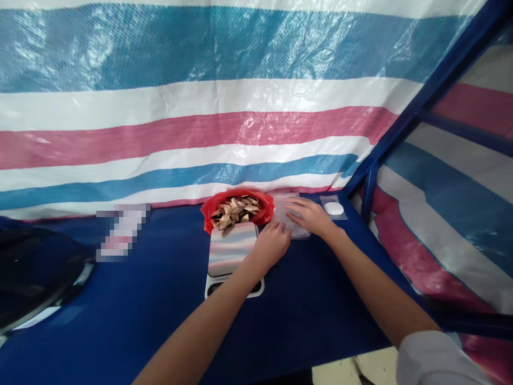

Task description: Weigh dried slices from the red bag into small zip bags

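A stack of clear plastic bags (300,232) lies on the blue table. My right hand (308,215) rests over it from the right, with its fingers stretched out and apart. At the stack's left edge, my left hand (273,241) has its fingers curled together; what is in them, if anything, is hidden. My left forearm crosses above a white kitchen scale (232,254) with a shiny metal plate, covering part of its front panel. Just behind the scale sits an open red plastic bag (266,207) full of brownish dried slices or shells (236,209).
A small clear packet with a white oval thing (333,208) lies at the back right. A blurred-out item (122,232) and a large dark rounded object (40,272) are on the left. Striped sheeting (200,128) hangs behind; a blue frame post (417,109) stands right.
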The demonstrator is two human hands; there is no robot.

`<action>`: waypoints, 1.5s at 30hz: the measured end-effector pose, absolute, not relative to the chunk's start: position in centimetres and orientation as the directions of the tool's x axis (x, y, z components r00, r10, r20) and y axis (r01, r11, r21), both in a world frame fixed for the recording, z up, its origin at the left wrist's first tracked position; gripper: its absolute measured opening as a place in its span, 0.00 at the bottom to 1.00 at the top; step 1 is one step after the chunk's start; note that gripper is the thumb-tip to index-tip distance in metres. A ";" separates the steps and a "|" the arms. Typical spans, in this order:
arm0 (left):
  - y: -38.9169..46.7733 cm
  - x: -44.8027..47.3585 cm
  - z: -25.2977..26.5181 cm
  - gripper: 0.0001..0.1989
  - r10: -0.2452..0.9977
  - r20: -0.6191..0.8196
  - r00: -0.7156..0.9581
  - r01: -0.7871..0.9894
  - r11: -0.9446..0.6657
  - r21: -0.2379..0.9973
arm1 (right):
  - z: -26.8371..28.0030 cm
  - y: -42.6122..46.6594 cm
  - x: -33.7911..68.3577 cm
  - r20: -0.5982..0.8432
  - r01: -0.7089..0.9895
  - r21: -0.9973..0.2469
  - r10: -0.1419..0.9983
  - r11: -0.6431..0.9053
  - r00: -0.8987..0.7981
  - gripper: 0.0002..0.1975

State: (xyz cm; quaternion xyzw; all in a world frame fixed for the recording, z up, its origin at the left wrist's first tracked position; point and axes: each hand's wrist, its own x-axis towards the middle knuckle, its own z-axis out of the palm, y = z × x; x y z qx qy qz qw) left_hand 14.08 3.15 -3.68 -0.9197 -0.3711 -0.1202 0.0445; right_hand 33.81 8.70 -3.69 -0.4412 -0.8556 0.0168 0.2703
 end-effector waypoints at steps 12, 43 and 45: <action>3.4 13.8 -4.2 0.08 0.685 0.266 0.678 0.708 -0.706 0.014 | -7.6 10.8 33.0 0.441 0.687 -0.244 0.709 0.685 -0.550 0.19; -0.6 -5.7 -1.7 0.16 0.753 0.607 0.255 0.884 -0.435 0.169 | -5.2 0.8 27.5 0.506 0.841 -0.250 0.805 0.479 -0.308 0.17; -0.5 -7.3 -2.7 0.19 0.810 0.549 0.205 0.916 -0.356 0.184 | -5.8 0.1 27.1 0.512 0.873 -0.218 0.813 0.435 -0.277 0.17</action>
